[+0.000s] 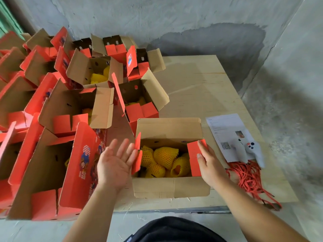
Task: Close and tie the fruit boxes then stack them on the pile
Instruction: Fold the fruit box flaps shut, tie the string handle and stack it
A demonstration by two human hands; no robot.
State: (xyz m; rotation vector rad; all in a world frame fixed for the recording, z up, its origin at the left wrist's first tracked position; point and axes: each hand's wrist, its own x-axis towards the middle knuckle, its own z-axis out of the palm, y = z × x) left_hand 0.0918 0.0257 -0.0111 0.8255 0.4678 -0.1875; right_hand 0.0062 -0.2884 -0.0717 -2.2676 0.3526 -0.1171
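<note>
An open fruit box point(170, 186) sits on a plywood board point(201, 84) right in front of me, with fruit in yellow foam nets point(165, 157) inside. My left hand point(115, 163) is flat, palm up, against the outside of the box's left red side flap point(138, 154). My right hand point(208, 165) presses the right red side flap point(194, 158) inward, fingers lying along it. The long brown flaps at the far and near sides stand open. A bundle of red rope point(250, 180) lies on the board to the right of the box.
Several more open red-and-brown fruit boxes point(75, 109) crowd the left and back left. A printed sheet point(225, 135) and a white controller point(251, 151) lie right of the box. A grey concrete wall stands behind and concrete floor lies to the right.
</note>
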